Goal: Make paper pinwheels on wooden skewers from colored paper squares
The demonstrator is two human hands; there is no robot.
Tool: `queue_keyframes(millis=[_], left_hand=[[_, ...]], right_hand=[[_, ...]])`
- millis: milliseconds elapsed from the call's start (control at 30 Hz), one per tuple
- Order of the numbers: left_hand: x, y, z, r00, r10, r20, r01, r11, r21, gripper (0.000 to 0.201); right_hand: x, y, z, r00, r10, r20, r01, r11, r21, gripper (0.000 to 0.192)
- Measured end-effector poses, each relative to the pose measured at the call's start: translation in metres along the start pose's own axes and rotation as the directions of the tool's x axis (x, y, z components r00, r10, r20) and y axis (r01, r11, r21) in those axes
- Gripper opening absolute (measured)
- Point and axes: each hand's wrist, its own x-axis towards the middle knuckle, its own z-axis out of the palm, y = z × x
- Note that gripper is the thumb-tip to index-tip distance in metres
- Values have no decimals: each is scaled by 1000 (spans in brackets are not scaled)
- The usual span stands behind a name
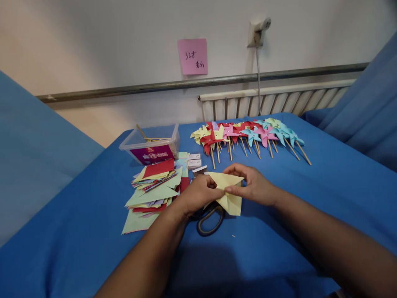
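Observation:
A creased piece of pale yellow paper [231,203] is held up between my two hands over the blue cloth. My left hand [201,191] grips its left side, thumb pressed near the middle. On the other side my right hand [252,186] pinches the paper, its thumb close to the left thumb and its fingers behind the upper edge. Black-handled scissors [211,221] lie just below my left hand, their blades hidden. Stacked coloured paper [151,198] rests to the left, in green, red, yellow and other colours.
Several finished paper pinwheels [229,132] on sticks lie at the back right. A clear plastic box [176,138] holding sticks stands at the back left. Small white boxes [194,164] sit beside the paper stack. A wall, pipe and radiator [279,93] border the far side.

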Motion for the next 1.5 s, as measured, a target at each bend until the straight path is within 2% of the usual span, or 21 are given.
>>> queue_keyframes(millis=[133,200,267,300,367,467,567,667,867,1100,1200,1300,1400,1500], left_hand=[[0,-1,-1,999,36,26,-37,999,25,20],[0,-1,0,996,53,-76,-49,997,59,12],[2,-2,3,972,71,-225,-54,995,80,7],[3,-2,4,954,72,-292,-59,997,53,10],[5,-2,6,930,40,-365,-84,991,-106,18],[6,-2,10,943,-35,-331,-108,908,-405,27],[6,-4,14,958,-78,-276,-82,847,-525,26],[7,-7,18,954,-110,-277,-69,823,-564,27],[10,-12,20,968,-65,-243,-92,808,-582,22],[10,-13,22,972,-69,-223,-71,822,-565,33],[10,-10,20,963,-101,-250,-71,800,-596,32],[10,-6,14,942,-123,-312,-112,760,-640,31],[10,-3,8,926,-129,-355,-161,716,-680,29],[9,-3,5,928,-122,-351,-177,686,-706,31]], right_hand=[[0,2,6,997,67,36,-69,996,61,25],[2,4,9,995,97,-8,-96,989,112,24],[4,7,12,986,128,-107,-107,978,181,26],[5,9,14,975,146,-167,-107,969,223,27],[7,12,17,942,184,-281,-95,948,305,30],[10,16,20,893,225,-390,-55,913,403,34],[11,16,21,861,244,-447,-9,885,465,38],[10,15,23,849,243,-470,-1,889,457,40],[7,15,27,873,204,-442,-26,926,376,38],[7,15,29,899,158,-409,-20,946,322,34],[5,16,28,903,47,-427,66,967,245,36],[0,14,25,873,-190,-449,216,976,6,47],[-7,10,23,825,-419,-379,294,891,-346,54],[-11,5,22,821,-517,-244,320,769,-553,47]])
